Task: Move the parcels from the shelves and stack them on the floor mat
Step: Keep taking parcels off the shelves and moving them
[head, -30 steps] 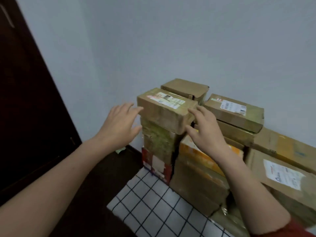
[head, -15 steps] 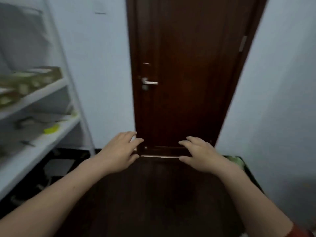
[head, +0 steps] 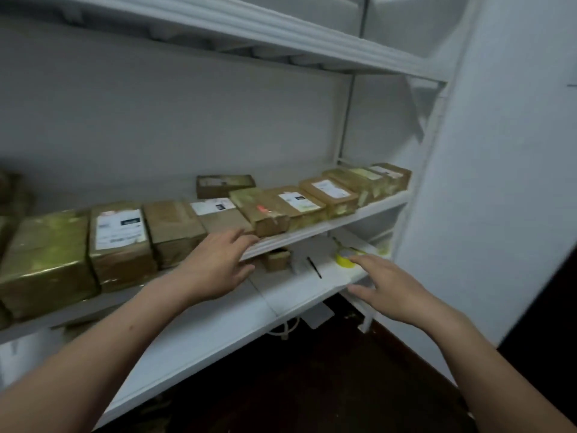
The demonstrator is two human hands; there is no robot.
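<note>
A row of several taped cardboard parcels lies along the middle shelf (head: 315,228) of a white rack. One with a white label and plain front (head: 223,215) sits just beyond my left hand (head: 218,265), whose relaxed fingertips reach the shelf's front edge below it. A parcel with a red mark (head: 265,214) lies to its right, and a gold-taped parcel (head: 46,260) sits at the far left. My right hand (head: 390,287) hovers with spread fingers over the lower shelf's right end, holding nothing. The floor mat is out of view.
The lower shelf (head: 237,314) holds a yellow tape roll (head: 343,257), a black pen (head: 313,267) and a small box (head: 276,259). A white wall (head: 515,182) closes the right side. Dark floor (head: 312,385) lies below, and an upper shelf (head: 249,29) overhangs.
My view has swung from the stacked parcels on the mat, past the dark door, to the shelf rack. Both hands, holding nothing, now reach toward the shelves.
</note>
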